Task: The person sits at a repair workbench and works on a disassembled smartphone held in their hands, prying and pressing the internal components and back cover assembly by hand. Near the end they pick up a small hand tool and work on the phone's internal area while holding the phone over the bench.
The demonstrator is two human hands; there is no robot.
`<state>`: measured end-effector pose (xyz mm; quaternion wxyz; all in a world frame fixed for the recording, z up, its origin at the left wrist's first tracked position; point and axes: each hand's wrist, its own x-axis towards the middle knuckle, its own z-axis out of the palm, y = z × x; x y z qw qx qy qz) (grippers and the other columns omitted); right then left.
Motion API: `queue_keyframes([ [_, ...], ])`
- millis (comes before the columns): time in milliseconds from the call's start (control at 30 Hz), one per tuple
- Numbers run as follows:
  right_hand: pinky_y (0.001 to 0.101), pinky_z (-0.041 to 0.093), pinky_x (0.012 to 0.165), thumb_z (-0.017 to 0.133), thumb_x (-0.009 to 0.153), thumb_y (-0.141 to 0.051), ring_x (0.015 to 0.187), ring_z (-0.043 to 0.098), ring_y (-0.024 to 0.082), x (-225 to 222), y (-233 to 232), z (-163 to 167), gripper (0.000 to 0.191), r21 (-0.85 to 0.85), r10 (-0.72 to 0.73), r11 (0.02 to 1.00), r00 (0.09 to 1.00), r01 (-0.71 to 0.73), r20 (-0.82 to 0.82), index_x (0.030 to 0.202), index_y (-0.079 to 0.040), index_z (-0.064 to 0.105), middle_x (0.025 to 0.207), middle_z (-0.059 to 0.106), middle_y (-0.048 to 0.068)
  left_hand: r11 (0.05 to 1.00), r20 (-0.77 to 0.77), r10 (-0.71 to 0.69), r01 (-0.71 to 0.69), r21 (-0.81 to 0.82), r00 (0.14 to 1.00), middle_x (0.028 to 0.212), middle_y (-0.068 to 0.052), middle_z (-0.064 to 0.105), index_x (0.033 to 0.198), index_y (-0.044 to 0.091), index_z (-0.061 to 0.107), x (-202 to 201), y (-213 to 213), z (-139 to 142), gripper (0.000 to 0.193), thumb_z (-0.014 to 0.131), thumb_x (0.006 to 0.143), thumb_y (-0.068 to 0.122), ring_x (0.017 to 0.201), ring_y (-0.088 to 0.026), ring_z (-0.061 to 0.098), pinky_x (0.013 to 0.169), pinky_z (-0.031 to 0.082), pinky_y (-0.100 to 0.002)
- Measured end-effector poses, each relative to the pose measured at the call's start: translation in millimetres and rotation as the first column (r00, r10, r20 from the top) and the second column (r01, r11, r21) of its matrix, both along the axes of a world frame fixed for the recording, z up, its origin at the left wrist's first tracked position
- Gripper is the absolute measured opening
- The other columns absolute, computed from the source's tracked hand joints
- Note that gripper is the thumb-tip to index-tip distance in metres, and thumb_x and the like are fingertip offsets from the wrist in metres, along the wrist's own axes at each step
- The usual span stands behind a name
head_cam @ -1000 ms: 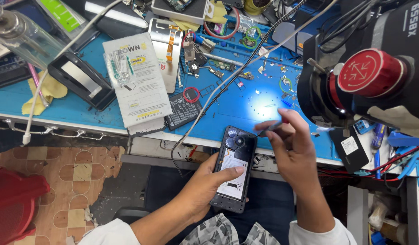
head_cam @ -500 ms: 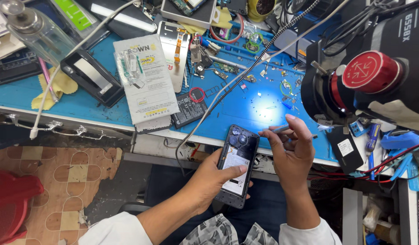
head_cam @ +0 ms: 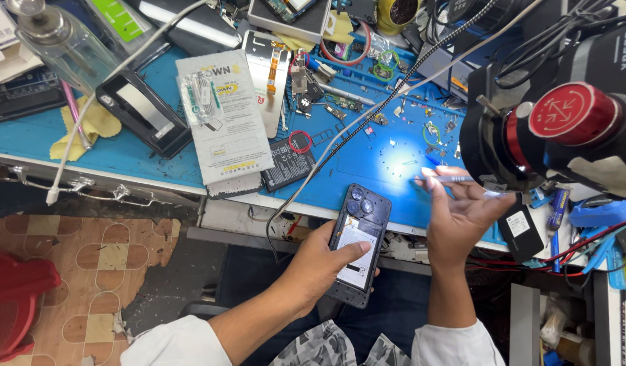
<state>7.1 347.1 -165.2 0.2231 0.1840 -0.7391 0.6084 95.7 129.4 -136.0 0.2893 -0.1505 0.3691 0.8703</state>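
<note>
My left hand (head_cam: 323, 264) grips an opened smartphone (head_cam: 359, 240) with its back cover off, showing the white battery and the camera lenses, held over the front edge of the blue work mat (head_cam: 374, 169). My right hand (head_cam: 462, 213) is raised to the right of the phone, palm turned toward me, with a thin blue-handled tool (head_cam: 452, 179) pinched in its fingertips. The tool tip sits above the lit patch of the mat, apart from the phone.
A black microscope with a red knob (head_cam: 564, 115) looms at right. On the mat lie a white packet (head_cam: 225, 125), a loose black battery (head_cam: 288, 166), a black tape dispenser (head_cam: 145, 112), a clear bottle (head_cam: 66, 44), cables and several small parts. A red stool (head_cam: 15, 298) stands on the tiled floor.
My right hand has lifted off the phone and swung right and upward with the tool. My left hand keeps the phone at the same spot near the bench edge.
</note>
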Motion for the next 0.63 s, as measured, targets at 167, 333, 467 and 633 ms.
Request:
queue_keyframes([
  [167,0.0365,0.064,0.093,0.061,0.111,0.016,0.107,0.07,0.021,1,-8,-1,0.09,0.074,-0.027,0.997,1.0,0.026,0.008,0.157,-0.019,-0.008,0.124,0.06,0.019,0.999,-0.036,0.029,-0.031,-0.044,0.999,0.092,-0.009,0.073,0.116,-0.001,0.062,-1,1,-2,0.027,0.067,0.092,0.011,0.075,-0.019,0.076,0.066,0.062,-0.033],
  [333,0.0397,0.062,0.094,0.059,0.105,0.015,0.109,0.073,0.025,-1,-14,3,0.063,0.066,-0.053,0.997,0.994,0.047,0.097,0.141,-0.007,0.013,0.126,0.059,0.019,0.993,-0.053,0.039,-0.045,-0.11,0.998,0.092,-0.011,0.074,0.114,-0.001,0.065,-2,1,-6,0.026,0.067,0.092,0.012,0.074,-0.018,0.075,0.066,0.061,-0.032],
  [467,0.039,0.062,0.093,0.059,0.111,0.017,0.11,0.072,0.027,-4,-10,-1,0.07,0.115,-0.041,0.993,0.999,0.037,0.031,0.15,-0.01,0.007,0.126,0.059,0.021,0.994,-0.07,0.025,-0.032,-0.108,0.997,0.091,-0.01,0.073,0.114,-0.002,0.065,0,2,-13,0.026,0.067,0.093,0.013,0.074,-0.018,0.073,0.067,0.061,-0.033],
  [633,0.0433,0.062,0.094,0.059,0.115,0.015,0.109,0.074,0.027,2,-3,-6,0.099,-0.075,-0.002,0.997,0.998,0.007,0.066,0.157,-0.022,-0.022,0.123,0.058,0.02,0.974,-0.079,-0.062,0.043,-0.222,0.995,0.097,-0.007,0.075,0.119,-0.001,0.068,3,6,-29,0.032,0.067,0.097,0.022,0.085,-0.014,0.071,0.077,0.058,-0.033],
])
